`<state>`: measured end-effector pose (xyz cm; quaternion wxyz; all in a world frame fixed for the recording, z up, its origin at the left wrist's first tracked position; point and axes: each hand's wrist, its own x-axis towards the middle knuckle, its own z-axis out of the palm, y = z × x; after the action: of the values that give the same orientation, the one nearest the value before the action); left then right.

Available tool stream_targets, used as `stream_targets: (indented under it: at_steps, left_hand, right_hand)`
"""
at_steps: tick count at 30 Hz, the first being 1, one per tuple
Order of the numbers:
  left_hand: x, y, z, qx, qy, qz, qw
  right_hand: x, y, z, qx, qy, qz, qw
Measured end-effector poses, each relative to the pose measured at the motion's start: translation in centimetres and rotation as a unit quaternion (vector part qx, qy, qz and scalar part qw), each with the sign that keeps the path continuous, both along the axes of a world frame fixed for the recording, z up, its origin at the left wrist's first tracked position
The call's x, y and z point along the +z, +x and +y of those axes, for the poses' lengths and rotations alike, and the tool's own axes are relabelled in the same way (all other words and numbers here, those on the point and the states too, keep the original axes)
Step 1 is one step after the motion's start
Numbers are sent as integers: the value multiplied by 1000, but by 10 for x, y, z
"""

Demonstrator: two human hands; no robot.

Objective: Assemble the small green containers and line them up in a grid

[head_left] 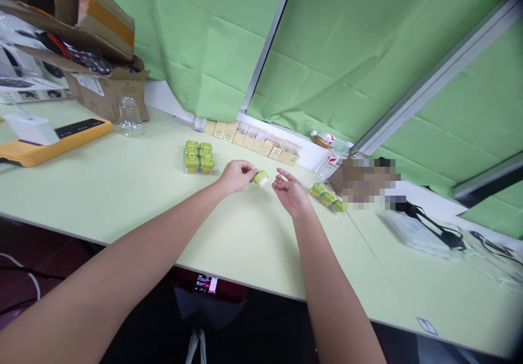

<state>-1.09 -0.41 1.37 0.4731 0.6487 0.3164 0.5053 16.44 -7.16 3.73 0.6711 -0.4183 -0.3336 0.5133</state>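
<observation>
My left hand (239, 176) pinches a small green-and-white case (261, 178) between thumb and fingers, above the middle of the table. Just right of the case is my right hand (289, 189), palm turned up, with the index finger stretched out and the other fingers curled; nothing shows in it. Left of my left hand stands a clear tray of small green cases (199, 158) with yellow loops on top. Beyond my right hand lies another clear pack of similar green cases (327, 198).
Small kraft boxes (253, 139) line the back of the table (241, 233). Plastic bottles (330, 154) lie right of them. At left are a yellow power strip (77, 135), a clear cup (129, 117) and a cardboard box (108, 91). Black cables (443, 233) lie on the right.
</observation>
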Motion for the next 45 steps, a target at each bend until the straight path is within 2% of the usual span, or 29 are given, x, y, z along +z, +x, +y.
stream_targets:
  at_steps: [5,11,16,23,27,31,36,45]
  left_hand:
    - [-2,0,1,-1,-6,5,1000]
    - [-12,0,5,-54,-10,74,996]
    - [-14,-1,2,-67,35,169,983]
    - [-3,-6,-9,-23,141,284,948]
    - [6,-5,-15,21,204,227,952]
    - [16,-1,-28,19,239,158,958]
    - [18,3,-36,55,251,146,955]
    - [16,4,-31,119,231,152,954]
  right_hand:
    - [2,0,0,-1,-5,-11,1000]
    - [4,1,-2,-5,6,-9,1000]
    - [7,-3,-4,3,20,-4,1000]
    - [9,-5,-6,37,33,-2,999]
    - [9,-6,-7,39,30,-11,999]
    - [9,-10,-7,36,26,-26,999]
    - [6,-17,-7,26,23,-19,999]
    - [-2,-28,-1,-18,30,-16,999]
